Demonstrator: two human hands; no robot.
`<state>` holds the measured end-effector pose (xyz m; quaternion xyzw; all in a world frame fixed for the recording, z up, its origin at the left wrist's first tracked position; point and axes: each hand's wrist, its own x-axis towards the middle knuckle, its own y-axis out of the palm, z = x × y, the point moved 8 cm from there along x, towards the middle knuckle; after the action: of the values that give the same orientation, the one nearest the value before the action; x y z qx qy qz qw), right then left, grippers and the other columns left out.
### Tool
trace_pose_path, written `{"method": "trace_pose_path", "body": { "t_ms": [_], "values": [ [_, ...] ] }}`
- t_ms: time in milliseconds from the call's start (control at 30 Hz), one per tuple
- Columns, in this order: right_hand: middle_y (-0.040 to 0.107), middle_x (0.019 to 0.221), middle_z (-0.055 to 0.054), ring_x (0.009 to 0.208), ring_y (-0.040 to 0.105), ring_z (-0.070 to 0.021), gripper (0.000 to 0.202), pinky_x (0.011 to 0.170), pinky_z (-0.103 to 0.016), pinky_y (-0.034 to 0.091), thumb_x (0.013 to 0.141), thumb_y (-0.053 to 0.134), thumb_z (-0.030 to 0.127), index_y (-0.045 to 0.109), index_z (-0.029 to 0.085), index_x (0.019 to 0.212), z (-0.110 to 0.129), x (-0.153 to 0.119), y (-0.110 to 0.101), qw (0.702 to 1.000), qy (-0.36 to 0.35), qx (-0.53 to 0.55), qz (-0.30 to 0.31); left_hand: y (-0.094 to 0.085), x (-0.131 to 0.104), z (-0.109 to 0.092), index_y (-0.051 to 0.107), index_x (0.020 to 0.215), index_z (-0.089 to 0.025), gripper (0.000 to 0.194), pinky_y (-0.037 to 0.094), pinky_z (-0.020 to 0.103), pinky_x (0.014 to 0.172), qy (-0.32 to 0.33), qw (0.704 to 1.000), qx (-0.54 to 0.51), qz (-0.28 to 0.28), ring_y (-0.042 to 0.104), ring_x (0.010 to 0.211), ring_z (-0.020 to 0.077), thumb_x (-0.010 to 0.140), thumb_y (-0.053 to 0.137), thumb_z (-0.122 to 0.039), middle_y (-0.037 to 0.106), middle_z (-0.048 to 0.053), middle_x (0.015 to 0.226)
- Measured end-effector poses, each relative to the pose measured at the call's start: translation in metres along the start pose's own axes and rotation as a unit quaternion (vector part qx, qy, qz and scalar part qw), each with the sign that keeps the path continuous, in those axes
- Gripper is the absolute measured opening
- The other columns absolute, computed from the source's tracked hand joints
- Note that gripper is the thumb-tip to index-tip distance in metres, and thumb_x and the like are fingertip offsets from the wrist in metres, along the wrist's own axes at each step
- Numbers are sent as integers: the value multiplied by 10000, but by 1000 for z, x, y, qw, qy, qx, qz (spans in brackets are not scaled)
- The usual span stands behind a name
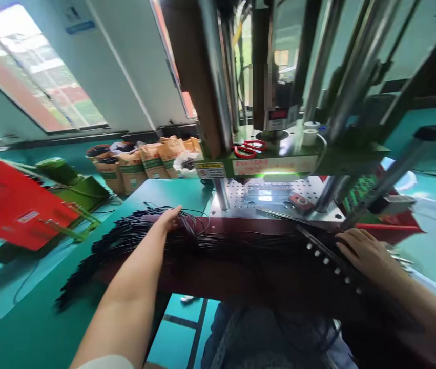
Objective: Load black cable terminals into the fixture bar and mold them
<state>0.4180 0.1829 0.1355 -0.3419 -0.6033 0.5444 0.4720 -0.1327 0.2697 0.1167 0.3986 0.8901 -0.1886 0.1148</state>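
At nine o'clock of the press, I have my left hand (169, 219) laid flat on a thick bundle of black wires (125, 241), fingers spread loosely over the strands and pinching nothing that I can make out. That bundle lies across the dark red front edge of the table (210, 277), its loose ends fanning down toward seven o'clock over the green table top. Over at three o'clock my right hand (364, 253) rests palm down, fingers curled lightly together, on a dark strip with a row of pale studs (327, 261) that slants toward five o'clock; whether it grips the strip I cannot tell. Straight ahead at twelve o'clock stands the press (275, 164), with red-handled scissors (249, 148) lying on its green deck and a perforated metal plate (241, 197) beneath. Brown paper sacks (144, 164) sit at eleven o'clock, and a red bin (6, 205) at nine.
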Motion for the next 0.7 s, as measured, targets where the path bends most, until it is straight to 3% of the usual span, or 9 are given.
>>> {"method": "trace_pose_path", "body": {
  "t_ms": [133, 200, 267, 300, 367, 433, 467, 567, 700],
  "values": [
    [609, 1075, -121, 965, 586, -245, 348, 857, -360, 445, 849, 412, 345, 538, 182, 1129, 5, -48, 4, 982, 44, 103, 152, -9, 0, -27, 465, 521, -194, 274, 446, 365, 719, -33, 985, 168, 18, 557, 899, 298, 699, 662, -261, 473, 33, 506],
    [568, 1162, -141, 1007, 576, -258, 442, 874, -371, 440, 790, 473, 291, 486, 149, 1208, 9, -68, 11, 972, 52, 114, 201, 6, -19, -51, 422, 472, -195, 336, 427, 328, 722, 62, 953, 291, 53, 548, 890, 281, 687, 669, -268, 420, 16, 457],
    [564, 1152, -160, 1012, 574, -258, 455, 873, -362, 431, 739, 456, 174, 497, 111, 1188, 11, -76, 13, 972, 61, 94, 208, 46, -71, -58, 444, 470, -192, 319, 408, 287, 720, 193, 910, 324, 173, 551, 813, 232, 726, 626, -251, 419, 1, 444],
    [583, 1112, -154, 988, 583, -251, 442, 854, -348, 433, 711, 441, 128, 521, 111, 1145, 12, -76, 13, 972, 64, 84, 209, 70, -109, -49, 497, 509, -192, 265, 400, 275, 714, 239, 880, 312, 267, 547, 763, 209, 744, 602, -258, 468, -1, 474],
    [611, 1045, -125, 945, 595, -232, 411, 812, -319, 430, 672, 425, 84, 551, 136, 1059, 12, -69, 10, 973, 70, 70, 209, 108, -186, -11, 622, 636, -202, 123, 405, 242, 681, 262, 823, 304, 401, 552, 693, 171, 682, 664, -308, 608, -6, 615],
    [632, 992, -98, 901, 604, -225, 374, 743, -300, 423, 656, 421, 79, 558, 163, 994, 8, -58, 2, 972, 98, 49, 208, 142, -269, 31, 661, 838, -222, 210, 404, 241, 677, 326, 705, 299, 555, 568, 734, 172, 713, 622, -387, 665, 13, 800],
    [643, 954, -92, 869, 609, -230, 357, 695, -298, 415, 654, 415, 78, 558, 171, 968, 4, -51, -4, 971, 121, 34, 205, 152, -297, 48, 657, 883, -221, 254, 404, 247, 685, 355, 673, 302, 574, 573, 765, 181, 731, 593, -414, 666, 30, 856],
    [655, 869, -96, 799, 614, -258, 316, 585, -291, 358, 656, 396, 87, 563, 180, 909, -6, -30, -23, 966, 182, -8, 181, 172, -337, 81, 646, 921, -189, 363, 410, 291, 710, 405, 631, 342, 566, 586, 810, 228, 768, 516, -491, 658, 87, 875],
    [658, 866, -90, 820, 605, -268, 305, 578, -285, 331, 647, 415, 117, 587, 190, 888, -8, 6, -45, 971, 196, -9, 140, 191, -342, 87, 658, 832, -198, 490, 417, 307, 644, 410, 623, 383, 545, 606, 732, 256, 710, 489, -642, 661, 103, 758]
  ]
}}
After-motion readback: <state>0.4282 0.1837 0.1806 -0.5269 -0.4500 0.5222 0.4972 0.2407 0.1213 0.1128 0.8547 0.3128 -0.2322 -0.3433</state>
